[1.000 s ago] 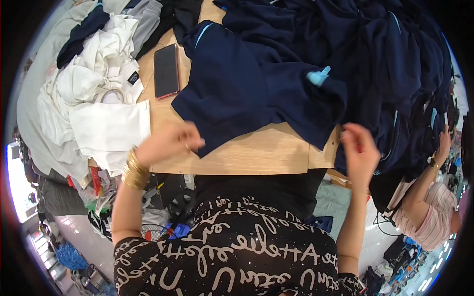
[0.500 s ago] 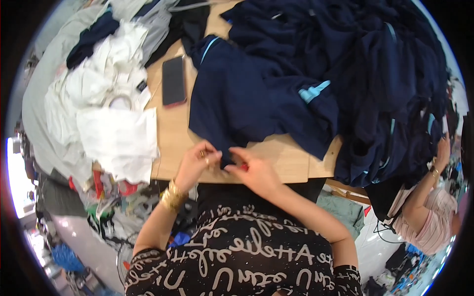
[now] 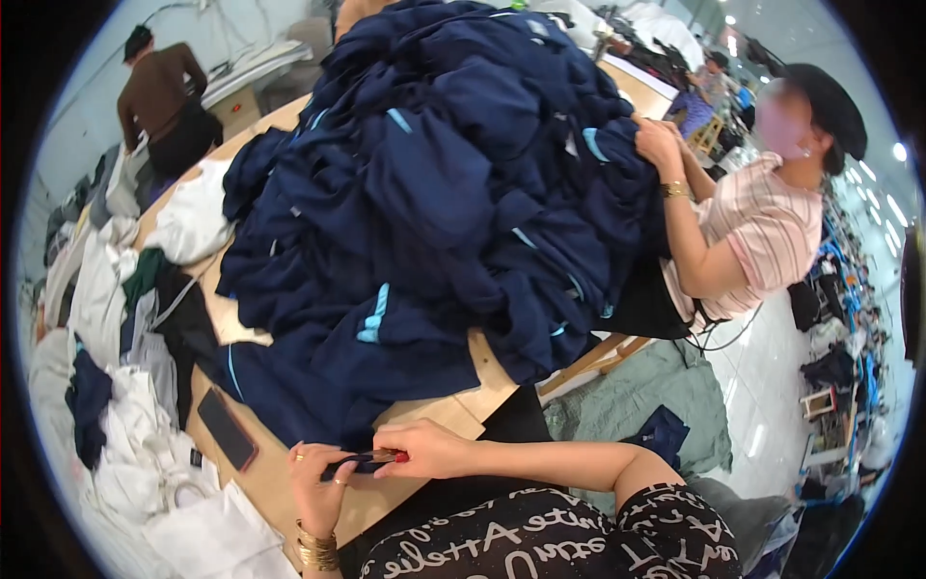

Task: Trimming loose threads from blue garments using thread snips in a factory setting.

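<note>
Mostly, a great heap of navy garments [image 3: 453, 183] with light-blue trim fills the middle and far part of the wooden table [image 3: 453, 410], spilling toward its near edge. Along the left side lies a smaller pile of white fabric [image 3: 125, 454], with a few dark pieces mixed in. On the right, a co-worker in a pink striped top [image 3: 762, 241] sits at the table's far right edge with a hand on the navy heap. At the far left, another person in a brown top [image 3: 159, 96] stands facing away. A grey-green cloth [image 3: 637, 405] lies on the floor to the right of the table, below the co-worker.

Near the bottom edge, a dark phone [image 3: 228, 429] lies flat on the table, just beside the white pile and left of the hands. The left hand [image 3: 316, 478], with gold bangles [image 3: 314, 550] at the wrist, is closed in a pinch on the near edge of a navy garment piece [image 3: 347, 386] that lies spread at the near rim of the table. The right hand [image 3: 429, 450], its nails painted red, meets the left one and pinches the same dark hem between thumb and fingertips. Both hands sit at the table's near edge, touching each other over the cloth.
</note>
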A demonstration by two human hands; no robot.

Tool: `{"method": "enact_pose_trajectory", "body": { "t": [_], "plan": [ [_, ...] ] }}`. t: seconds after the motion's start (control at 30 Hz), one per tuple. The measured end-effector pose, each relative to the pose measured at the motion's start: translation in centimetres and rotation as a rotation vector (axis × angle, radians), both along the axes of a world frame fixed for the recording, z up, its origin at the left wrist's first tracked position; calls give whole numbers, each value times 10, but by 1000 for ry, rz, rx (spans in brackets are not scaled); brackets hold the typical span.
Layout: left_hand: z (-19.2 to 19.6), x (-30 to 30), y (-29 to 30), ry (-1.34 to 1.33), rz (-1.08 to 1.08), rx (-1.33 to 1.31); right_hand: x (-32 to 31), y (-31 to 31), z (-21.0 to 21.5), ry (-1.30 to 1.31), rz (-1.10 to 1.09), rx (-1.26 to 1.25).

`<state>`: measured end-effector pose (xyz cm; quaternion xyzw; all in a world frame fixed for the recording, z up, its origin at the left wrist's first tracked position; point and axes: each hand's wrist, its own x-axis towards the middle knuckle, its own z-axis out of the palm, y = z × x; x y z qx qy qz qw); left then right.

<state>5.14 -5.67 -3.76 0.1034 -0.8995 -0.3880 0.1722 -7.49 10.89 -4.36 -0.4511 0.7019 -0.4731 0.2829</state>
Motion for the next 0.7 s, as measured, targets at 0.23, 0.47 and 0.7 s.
{"method": "enact_pose_trajectory", "body": {
  "t": [0.23,0.47,0.7],
  "plan": [
    [20,-17,7,9,-208,161,-27,27,8,-220,28,119],
    [45,-43,27,-84,-165,326,-40,45,14,-579,-163,-79],
    [51,-82,26,-102,-175,650,-47,48,56,-553,-428,-117]
  ]
}}
